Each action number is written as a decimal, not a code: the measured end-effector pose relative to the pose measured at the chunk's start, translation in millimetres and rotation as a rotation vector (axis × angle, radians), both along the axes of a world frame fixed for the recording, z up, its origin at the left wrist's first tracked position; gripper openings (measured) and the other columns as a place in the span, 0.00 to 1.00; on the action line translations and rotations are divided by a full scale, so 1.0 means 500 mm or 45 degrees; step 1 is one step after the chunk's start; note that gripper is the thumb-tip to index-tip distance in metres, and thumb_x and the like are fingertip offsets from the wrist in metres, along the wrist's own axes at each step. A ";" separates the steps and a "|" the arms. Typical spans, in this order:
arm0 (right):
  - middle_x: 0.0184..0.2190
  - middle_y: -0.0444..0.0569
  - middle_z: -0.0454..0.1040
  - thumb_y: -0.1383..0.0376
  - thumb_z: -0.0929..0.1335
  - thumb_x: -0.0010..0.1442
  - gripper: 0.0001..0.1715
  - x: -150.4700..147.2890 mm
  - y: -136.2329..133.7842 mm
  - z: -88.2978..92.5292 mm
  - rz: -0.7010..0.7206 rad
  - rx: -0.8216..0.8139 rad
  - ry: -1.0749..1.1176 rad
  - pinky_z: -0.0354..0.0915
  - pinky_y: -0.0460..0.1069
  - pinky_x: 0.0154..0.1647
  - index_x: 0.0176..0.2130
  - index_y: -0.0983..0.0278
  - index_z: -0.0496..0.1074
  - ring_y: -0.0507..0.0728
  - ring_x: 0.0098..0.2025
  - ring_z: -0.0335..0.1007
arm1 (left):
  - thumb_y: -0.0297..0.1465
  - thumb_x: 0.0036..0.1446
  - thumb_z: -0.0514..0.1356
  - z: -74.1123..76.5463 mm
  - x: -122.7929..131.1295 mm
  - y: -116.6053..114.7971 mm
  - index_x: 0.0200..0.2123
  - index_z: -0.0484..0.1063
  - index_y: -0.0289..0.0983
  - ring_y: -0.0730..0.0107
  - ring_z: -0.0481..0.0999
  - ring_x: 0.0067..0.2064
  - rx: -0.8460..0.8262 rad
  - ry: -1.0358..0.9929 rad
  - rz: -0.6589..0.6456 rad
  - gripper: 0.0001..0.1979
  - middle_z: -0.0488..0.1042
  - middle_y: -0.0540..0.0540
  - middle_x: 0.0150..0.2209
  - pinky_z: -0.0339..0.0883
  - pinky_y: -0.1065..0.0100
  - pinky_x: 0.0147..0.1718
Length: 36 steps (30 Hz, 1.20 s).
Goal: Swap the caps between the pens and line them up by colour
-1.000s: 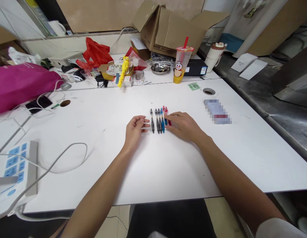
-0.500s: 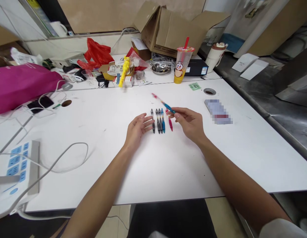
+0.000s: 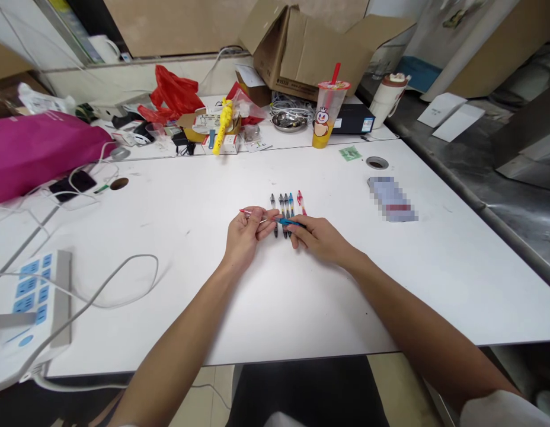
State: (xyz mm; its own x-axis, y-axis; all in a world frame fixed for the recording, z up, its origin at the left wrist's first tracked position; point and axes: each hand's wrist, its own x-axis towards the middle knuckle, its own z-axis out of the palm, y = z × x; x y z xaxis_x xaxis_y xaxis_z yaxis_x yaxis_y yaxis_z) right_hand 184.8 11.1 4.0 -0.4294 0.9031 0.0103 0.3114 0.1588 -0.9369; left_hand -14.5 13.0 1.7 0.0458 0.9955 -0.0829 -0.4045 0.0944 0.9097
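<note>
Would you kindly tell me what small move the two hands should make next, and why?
Perhaps the right hand should gently twist the blue section while the left hand steadies the pen toward its red end: both hands hold it, and its two ends differ in colour.
</note>
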 end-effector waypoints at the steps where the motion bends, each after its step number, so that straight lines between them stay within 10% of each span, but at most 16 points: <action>1: 0.30 0.45 0.79 0.48 0.64 0.70 0.21 0.000 -0.001 -0.003 -0.034 0.077 -0.032 0.63 0.50 0.30 0.43 0.60 0.76 0.51 0.25 0.64 | 0.43 0.62 0.67 -0.001 0.002 0.000 0.38 0.70 0.36 0.60 0.85 0.48 -0.010 0.006 0.025 0.16 0.83 0.36 0.46 0.78 0.63 0.50; 9: 0.43 0.50 0.78 0.54 0.69 0.65 0.16 -0.011 0.010 -0.023 -0.309 0.217 0.229 0.69 0.53 0.41 0.49 0.59 0.71 0.57 0.44 0.74 | 0.45 0.63 0.65 0.000 0.007 -0.001 0.41 0.70 0.38 0.61 0.86 0.44 -0.073 -0.023 0.038 0.17 0.83 0.36 0.47 0.80 0.62 0.47; 36: 0.40 0.50 0.78 0.57 0.74 0.58 0.13 0.003 0.017 0.000 -0.383 0.238 0.299 0.69 0.52 0.37 0.41 0.61 0.78 0.56 0.40 0.72 | 0.42 0.70 0.58 -0.006 0.005 0.001 0.40 0.65 0.39 0.66 0.86 0.42 -0.149 -0.220 0.184 0.12 0.83 0.40 0.45 0.79 0.72 0.38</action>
State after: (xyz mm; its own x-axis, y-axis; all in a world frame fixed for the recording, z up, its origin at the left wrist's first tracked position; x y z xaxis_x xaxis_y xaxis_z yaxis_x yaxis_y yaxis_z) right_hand 186.2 19.4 3.8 -0.1135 0.9612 0.2516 0.1517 0.2670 -0.9517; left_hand -11.8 13.8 -1.5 -0.0732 0.9768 -0.2011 -0.5698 0.1246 0.8123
